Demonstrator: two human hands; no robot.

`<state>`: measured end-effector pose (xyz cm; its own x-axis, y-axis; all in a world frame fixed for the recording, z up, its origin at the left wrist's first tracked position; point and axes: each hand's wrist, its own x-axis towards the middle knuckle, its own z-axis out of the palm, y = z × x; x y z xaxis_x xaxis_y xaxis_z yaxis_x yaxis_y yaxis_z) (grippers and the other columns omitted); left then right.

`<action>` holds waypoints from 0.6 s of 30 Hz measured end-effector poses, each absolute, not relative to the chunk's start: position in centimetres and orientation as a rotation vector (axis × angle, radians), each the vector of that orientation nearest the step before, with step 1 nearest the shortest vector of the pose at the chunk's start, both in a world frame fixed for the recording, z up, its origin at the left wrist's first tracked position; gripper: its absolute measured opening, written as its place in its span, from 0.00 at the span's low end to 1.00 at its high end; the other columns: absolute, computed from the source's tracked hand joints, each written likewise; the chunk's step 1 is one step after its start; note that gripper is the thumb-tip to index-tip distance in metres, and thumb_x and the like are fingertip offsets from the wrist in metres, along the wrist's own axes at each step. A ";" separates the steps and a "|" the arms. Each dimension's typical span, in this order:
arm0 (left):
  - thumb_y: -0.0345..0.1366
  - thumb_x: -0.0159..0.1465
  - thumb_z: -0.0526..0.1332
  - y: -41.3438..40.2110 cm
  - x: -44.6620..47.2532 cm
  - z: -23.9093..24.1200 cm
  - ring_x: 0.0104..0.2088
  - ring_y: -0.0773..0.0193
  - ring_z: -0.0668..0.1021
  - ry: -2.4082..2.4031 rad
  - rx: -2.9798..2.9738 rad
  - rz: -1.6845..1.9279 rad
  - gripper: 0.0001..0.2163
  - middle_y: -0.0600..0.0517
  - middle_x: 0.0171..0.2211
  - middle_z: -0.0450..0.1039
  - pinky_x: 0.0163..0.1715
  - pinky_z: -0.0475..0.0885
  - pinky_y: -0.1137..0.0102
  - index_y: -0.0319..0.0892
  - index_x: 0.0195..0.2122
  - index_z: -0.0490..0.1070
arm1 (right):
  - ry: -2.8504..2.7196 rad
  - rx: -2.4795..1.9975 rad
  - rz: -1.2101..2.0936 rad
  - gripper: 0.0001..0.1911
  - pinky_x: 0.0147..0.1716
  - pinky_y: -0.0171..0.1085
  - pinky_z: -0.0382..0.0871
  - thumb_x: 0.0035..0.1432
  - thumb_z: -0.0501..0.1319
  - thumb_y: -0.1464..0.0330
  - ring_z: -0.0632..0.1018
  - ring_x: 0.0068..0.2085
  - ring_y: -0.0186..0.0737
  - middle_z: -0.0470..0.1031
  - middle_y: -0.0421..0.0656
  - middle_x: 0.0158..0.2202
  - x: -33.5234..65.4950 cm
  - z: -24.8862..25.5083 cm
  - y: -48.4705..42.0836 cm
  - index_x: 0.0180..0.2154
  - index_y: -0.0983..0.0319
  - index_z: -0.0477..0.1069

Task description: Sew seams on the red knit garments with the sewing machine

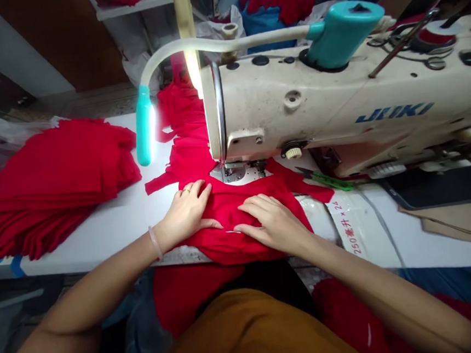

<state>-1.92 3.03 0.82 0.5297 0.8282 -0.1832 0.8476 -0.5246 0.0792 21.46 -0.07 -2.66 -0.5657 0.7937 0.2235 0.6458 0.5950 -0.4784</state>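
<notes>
Red fabric (233, 248) lies under the sewing machine (295, 105), over the white table and its front edge. My left hand (189, 211) rests on the fabric left of the needle area, fingers stretched forward and thumb apart. On the same cloth, nearer the front, my right hand (270, 220) lies with fingers slightly bent and thumb apart from them. Between the hands the cloth is wrinkled. The presser foot (229, 169) stands just beyond the fabric's curved edge, with the metal plate (241, 175) showing around it. Neither hand touches the machine.
At the left is a stack of red fabric pieces (54, 181). A lit turquoise lamp (144, 127) hangs beside the machine head. Green-handled snips (330, 181) lie right of the fabric, near a dark flat object (446, 186) and brown cardboard (462, 222).
</notes>
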 end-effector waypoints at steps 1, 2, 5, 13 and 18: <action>0.55 0.57 0.69 3.0 -1.9 0.6 0.64 0.37 0.65 1.447 2.591 -0.192 0.43 0.29 0.65 0.57 0.61 0.64 0.49 0.33 0.66 0.58 | -2.407 -1.178 0.495 0.18 0.47 0.48 0.69 0.65 0.60 0.57 0.74 0.46 0.50 0.75 0.53 0.43 20.9 -2.7 0.0 0.45 0.66 0.74; 0.55 0.57 0.69 3.0 -2.0 0.4 0.65 0.37 0.63 1.457 2.569 -0.195 0.44 0.29 0.66 0.55 0.61 0.62 0.49 0.33 0.67 0.57 | -2.400 -1.164 0.548 0.16 0.47 0.48 0.69 0.66 0.59 0.59 0.74 0.45 0.49 0.75 0.53 0.42 20.8 -2.4 0.1 0.41 0.65 0.74; 0.57 0.57 0.68 2.8 -2.6 0.0 0.67 0.37 0.60 1.473 2.508 -0.195 0.47 0.28 0.68 0.52 0.62 0.59 0.45 0.33 0.69 0.53 | -2.352 -0.779 1.026 0.19 0.47 0.45 0.70 0.70 0.51 0.60 0.75 0.45 0.45 0.75 0.51 0.40 22.7 -0.4 0.4 0.32 0.63 0.73; 0.62 0.48 0.71 4.9 -3.3 -0.1 0.71 0.30 0.45 1.508 2.373 -0.430 0.63 0.29 0.72 0.34 0.63 0.44 0.35 0.36 0.73 0.36 | -2.478 -1.272 0.743 0.20 0.50 0.48 0.70 0.69 0.54 0.59 0.75 0.47 0.50 0.75 0.53 0.42 25.3 0.3 2.9 0.34 0.65 0.78; 0.65 0.51 0.66 6.8 -2.9 1.0 0.72 0.31 0.39 1.479 2.284 -0.481 0.61 0.33 0.73 0.30 0.62 0.39 0.31 0.41 0.74 0.32 | -2.693 -1.205 0.458 0.20 0.53 0.49 0.69 0.59 0.66 0.58 0.71 0.55 0.53 0.70 0.52 0.51 24.9 -2.8 3.9 0.21 0.63 0.72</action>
